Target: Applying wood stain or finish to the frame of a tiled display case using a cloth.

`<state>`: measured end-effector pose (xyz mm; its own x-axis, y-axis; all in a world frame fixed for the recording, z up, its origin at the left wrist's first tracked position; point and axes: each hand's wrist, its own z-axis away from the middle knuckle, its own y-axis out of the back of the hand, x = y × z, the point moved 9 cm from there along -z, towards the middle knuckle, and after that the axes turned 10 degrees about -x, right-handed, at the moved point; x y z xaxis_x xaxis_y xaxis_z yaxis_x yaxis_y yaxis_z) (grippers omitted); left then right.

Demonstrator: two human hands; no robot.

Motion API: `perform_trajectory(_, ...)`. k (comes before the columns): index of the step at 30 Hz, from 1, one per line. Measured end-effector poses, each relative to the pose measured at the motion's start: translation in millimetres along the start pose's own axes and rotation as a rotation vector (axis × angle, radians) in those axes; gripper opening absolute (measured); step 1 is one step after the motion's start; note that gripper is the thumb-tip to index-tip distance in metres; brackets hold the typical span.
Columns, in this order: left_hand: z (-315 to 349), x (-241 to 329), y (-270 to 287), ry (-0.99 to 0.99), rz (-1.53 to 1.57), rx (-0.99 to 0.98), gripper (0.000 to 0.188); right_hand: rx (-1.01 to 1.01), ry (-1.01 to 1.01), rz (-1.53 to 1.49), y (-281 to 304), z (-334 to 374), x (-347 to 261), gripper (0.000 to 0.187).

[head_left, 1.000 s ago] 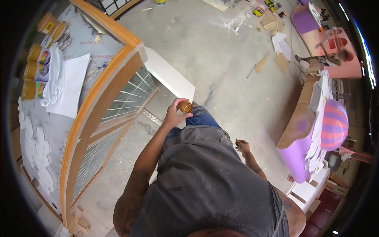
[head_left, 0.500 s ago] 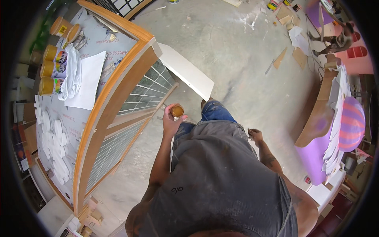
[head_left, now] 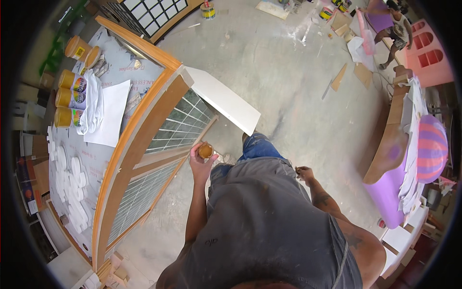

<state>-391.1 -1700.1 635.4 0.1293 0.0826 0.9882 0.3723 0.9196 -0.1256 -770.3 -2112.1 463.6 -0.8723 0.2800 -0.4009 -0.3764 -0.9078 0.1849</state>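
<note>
My left hand [head_left: 201,161] is raised in front of my grey shirt and grips a small round brown object [head_left: 206,151], like a pad or lid. It hovers beside the lower edge of a large arched wooden frame with a glass grid [head_left: 159,144] that leans against a table. My right hand [head_left: 304,173] hangs at my right side with its fingers curled loosely, holding nothing that I can see.
A white board [head_left: 226,101] lies on the concrete floor by the frame. The table [head_left: 72,144] at left bears yellow tins [head_left: 70,98], a white sheet and white cut-out shapes. Purple and pink furniture pieces [head_left: 414,159] stand at right. Another person [head_left: 392,29] sits far right.
The view has swung so the frame and table sit more to the centre. My left hand stays raised with the brown object; my right hand has hardly moved.
</note>
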Motion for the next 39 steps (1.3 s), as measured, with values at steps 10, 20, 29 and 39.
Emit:
perform_trajectory(10,3,-15,15,0.032,0.049,0.059,0.077,0.036,-0.03,0.037,-1,3,2,0.034)
perform_trajectory(20,4,4,18,-0.049,0.008,0.031,0.078,0.03,0.07,0.011,10,-17,-26,0.021)
perform_trajectory(29,15,13,29,0.065,-0.026,0.054,0.079,0.012,0.072,0.02,-13,-26,-42,0.033)
perform_trajectory(39,11,34,18,0.078,-0.075,0.05,0.079,-0.017,0.003,-0.059,-36,-52,14,0.025)
